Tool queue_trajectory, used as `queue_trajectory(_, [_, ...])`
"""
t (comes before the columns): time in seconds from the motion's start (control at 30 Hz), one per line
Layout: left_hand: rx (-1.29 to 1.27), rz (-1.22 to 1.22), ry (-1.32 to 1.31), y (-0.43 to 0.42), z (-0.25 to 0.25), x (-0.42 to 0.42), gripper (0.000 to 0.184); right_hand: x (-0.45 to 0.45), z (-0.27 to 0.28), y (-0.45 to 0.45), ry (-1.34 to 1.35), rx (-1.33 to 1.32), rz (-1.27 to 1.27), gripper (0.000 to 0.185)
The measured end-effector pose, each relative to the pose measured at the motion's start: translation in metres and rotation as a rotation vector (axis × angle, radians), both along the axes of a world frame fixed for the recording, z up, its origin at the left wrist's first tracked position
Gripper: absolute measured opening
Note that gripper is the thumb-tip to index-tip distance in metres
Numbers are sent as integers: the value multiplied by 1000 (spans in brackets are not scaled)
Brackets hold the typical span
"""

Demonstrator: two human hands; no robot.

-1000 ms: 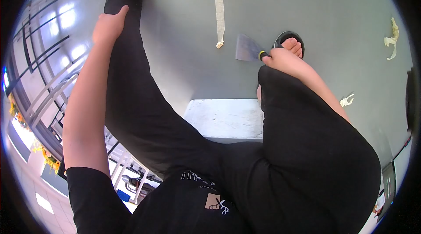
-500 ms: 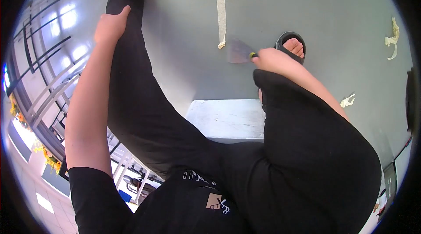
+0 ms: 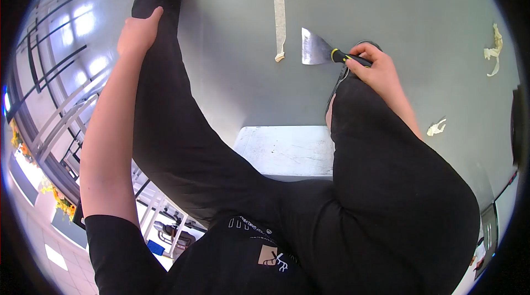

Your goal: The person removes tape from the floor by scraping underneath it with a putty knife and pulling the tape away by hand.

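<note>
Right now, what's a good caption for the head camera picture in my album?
Right hand grips a scraper, blade toward the tape strip on the grey floor; left hand on a trouser leg.

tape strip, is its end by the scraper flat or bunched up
Bunched up: the tape strip ends in a small crumpled lump near the scraper.

Between our right hand (image 3: 380,68), wrapped around a black-handled scraper with a flat metal blade (image 3: 334,55), and our outstretched left leg in black trousers (image 3: 164,90), we have a wide stretch of smooth grey floor (image 3: 229,68) to pass over. Only a long strip of cream tape (image 3: 280,19) crosses it, flat except for its crumpled end near the blade. Toward us, the white rectangular stool (image 3: 284,148) and our bent, black-trousered right leg (image 3: 397,173) block the way. Rightward, we find open floor around two crumpled cream scraps.
</note>
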State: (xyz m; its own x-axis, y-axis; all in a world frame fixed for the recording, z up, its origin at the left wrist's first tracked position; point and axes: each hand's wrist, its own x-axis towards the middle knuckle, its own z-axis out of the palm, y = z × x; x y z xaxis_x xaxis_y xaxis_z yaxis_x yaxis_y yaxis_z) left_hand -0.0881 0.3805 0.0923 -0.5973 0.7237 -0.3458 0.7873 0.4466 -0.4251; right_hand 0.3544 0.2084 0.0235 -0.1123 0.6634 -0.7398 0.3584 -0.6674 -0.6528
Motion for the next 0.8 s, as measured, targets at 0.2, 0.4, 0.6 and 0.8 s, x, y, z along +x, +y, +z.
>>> queue_trajectory(0.2, [5,-9,12,-3,-1,-2,94,-41,14,6,-460,107,468,26])
queue_trajectory(0.4, [6,-5,-7,-3,3,1,94,-1,4,13,-124,101,354,22])
queue_trajectory(0.6, [14,2,15,-2,0,2,94,-39,-12,7,-35,146,539,27])
queue_trajectory(0.8, [-5,-13,12,-1,1,-1,94,-8,1,5,-314,95,579,30])
